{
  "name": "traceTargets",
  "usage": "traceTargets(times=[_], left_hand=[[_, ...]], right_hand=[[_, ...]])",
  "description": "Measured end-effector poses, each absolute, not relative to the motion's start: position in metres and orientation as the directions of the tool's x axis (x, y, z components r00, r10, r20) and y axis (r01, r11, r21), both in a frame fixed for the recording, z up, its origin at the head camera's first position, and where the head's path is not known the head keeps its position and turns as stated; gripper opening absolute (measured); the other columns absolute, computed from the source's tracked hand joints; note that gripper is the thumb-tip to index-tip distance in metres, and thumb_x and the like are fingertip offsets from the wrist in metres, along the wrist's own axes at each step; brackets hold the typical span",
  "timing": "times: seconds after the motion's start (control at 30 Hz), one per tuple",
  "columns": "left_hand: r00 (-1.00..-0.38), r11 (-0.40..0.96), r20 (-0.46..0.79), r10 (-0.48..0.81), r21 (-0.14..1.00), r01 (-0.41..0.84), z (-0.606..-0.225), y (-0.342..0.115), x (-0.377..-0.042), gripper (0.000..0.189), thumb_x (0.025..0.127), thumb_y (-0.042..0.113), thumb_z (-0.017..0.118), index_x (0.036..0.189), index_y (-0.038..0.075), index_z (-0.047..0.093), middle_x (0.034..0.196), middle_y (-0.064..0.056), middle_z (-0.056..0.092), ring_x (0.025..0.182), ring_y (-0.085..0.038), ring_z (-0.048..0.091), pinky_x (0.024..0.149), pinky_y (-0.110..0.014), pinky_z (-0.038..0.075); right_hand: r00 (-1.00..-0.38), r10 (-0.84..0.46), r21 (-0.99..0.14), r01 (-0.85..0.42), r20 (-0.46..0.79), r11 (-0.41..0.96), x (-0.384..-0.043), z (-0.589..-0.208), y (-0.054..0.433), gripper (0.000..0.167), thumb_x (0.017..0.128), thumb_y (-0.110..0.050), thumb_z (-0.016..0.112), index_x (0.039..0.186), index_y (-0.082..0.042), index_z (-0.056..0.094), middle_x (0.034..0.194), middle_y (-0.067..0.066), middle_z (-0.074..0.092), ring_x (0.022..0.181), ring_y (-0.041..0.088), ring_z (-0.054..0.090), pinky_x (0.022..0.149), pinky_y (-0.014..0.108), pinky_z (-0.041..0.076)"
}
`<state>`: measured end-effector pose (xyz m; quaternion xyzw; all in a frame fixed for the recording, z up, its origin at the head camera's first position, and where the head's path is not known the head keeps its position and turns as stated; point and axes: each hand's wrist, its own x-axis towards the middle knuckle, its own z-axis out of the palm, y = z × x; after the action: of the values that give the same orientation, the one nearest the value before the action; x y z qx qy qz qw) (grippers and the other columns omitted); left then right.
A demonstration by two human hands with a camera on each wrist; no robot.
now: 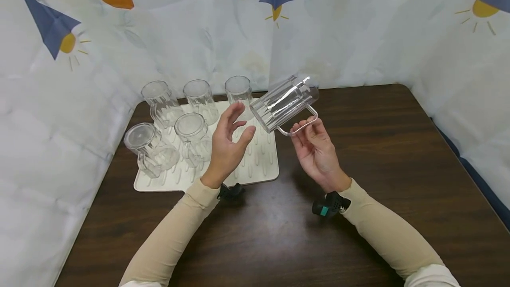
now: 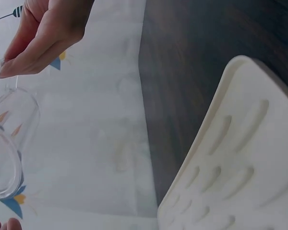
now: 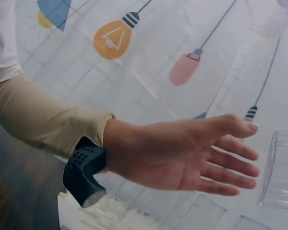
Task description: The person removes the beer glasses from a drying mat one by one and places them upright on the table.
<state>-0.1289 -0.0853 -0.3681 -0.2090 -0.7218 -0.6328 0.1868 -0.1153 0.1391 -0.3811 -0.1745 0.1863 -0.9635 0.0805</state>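
A clear glass mug is held up and tilted over the right part of the white ridged drying mat. My right hand pinches its handle between thumb and fingers. To the left of the mug's lower end, my left hand is raised with its fingers apart and holds nothing. The right wrist view shows that left hand with extended fingers pointing at the mug's rounded end. In the left wrist view, the right hand grips the handle above the mug body.
Several similar glass mugs stand on the mat in two rows, among them a front-left mug, a back-left mug and one behind my left hand. The dark wooden table extends to the right, with a patterned white curtain behind.
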Motion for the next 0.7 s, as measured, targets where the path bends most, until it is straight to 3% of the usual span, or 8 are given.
traceTargets(times=[0.17, 0.4, 0.7], left_hand=[[-0.816, 0.21, 0.572, 0.079, 0.791, 0.575, -0.36, -0.096, -0.127, 0.065, 0.096, 0.006, 0.066, 0.156, 0.002, 0.042, 0.159, -0.014, 0.049, 0.15, -0.026, 0.047, 0.112, -0.035, 0.05], [-0.773, 0.346, 0.626, 0.099, 0.707, 0.617, -0.347, -0.111, -0.126, 0.063, 0.095, 0.01, 0.067, 0.154, -0.001, 0.045, 0.158, -0.015, 0.052, 0.148, -0.025, 0.05, 0.11, -0.033, 0.051], [-0.785, 0.489, 0.611, 0.107, 0.655, 0.576, -0.331, -0.14, -0.122, 0.063, 0.096, 0.015, 0.068, 0.154, 0.006, 0.047, 0.157, -0.008, 0.054, 0.136, -0.028, 0.06, 0.109, -0.036, 0.052]], right_hand=[[-0.92, -0.225, -0.383, 0.091, 0.321, -0.919, -0.12, -0.377, 0.142, 0.019, 0.107, -0.003, 0.046, 0.113, -0.007, 0.064, 0.109, 0.008, 0.073, 0.106, 0.02, 0.074, 0.105, 0.029, 0.058], [-0.914, -0.216, -0.425, 0.053, 0.344, -0.903, -0.126, -0.371, 0.147, 0.019, 0.107, -0.004, 0.045, 0.113, -0.007, 0.063, 0.109, 0.007, 0.073, 0.105, 0.019, 0.074, 0.104, 0.028, 0.058], [-0.894, -0.219, -0.505, -0.01, 0.391, -0.863, -0.136, -0.369, 0.154, 0.018, 0.107, -0.004, 0.048, 0.113, -0.01, 0.064, 0.11, 0.004, 0.073, 0.111, 0.017, 0.073, 0.108, 0.027, 0.055]])
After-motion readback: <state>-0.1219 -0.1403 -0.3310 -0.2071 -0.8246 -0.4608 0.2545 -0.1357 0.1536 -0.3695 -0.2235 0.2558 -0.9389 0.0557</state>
